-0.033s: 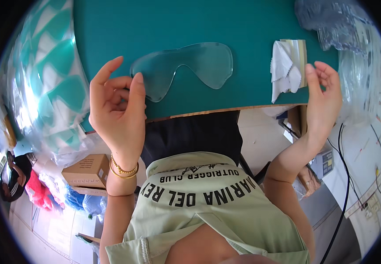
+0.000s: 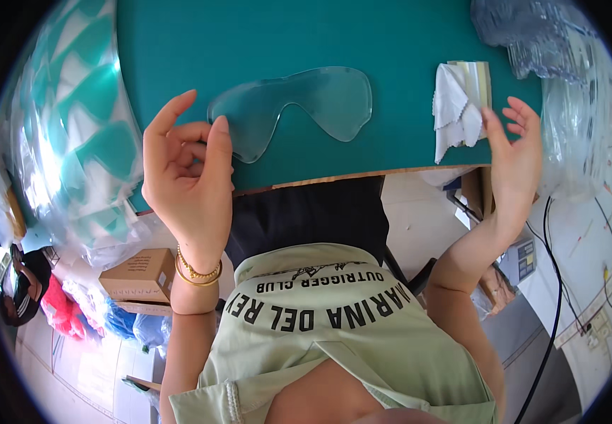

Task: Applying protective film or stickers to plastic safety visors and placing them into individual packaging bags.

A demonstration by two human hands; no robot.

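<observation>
A clear visor-shaped lens (image 2: pixel 320 95) with a nose notch lies on the green table top (image 2: pixel 284 35). My left hand (image 2: pixel 189 159) is at its left end, palm up. Its fingers are loosely bent and apart, with nothing seen in them; whether the thumb touches the lens I cannot tell. A white cloth (image 2: pixel 456 106) with zigzag edges lies to the right, partly over a flat striped, pale yellowish piece (image 2: pixel 481 78). Beside these, my right hand (image 2: pixel 514 138) is open, its thumb tip overlapping the piece's right edge by the cloth and its fingers spread.
Plastic sheeting with several green-and-white lens shapes (image 2: pixel 101 106) covers the table's left side. Clear plastic packaging (image 2: pixel 539 42) is heaped at the far right. The table's near edge (image 2: pixel 341 177) runs just before me. Below stand a cardboard box (image 2: pixel 138 274) and a hanging black cable (image 2: pixel 548 283).
My right hand has shifted slightly left, its thumb now nearer the cloth and its fingers more spread. The left hand and the lens are practically unchanged.
</observation>
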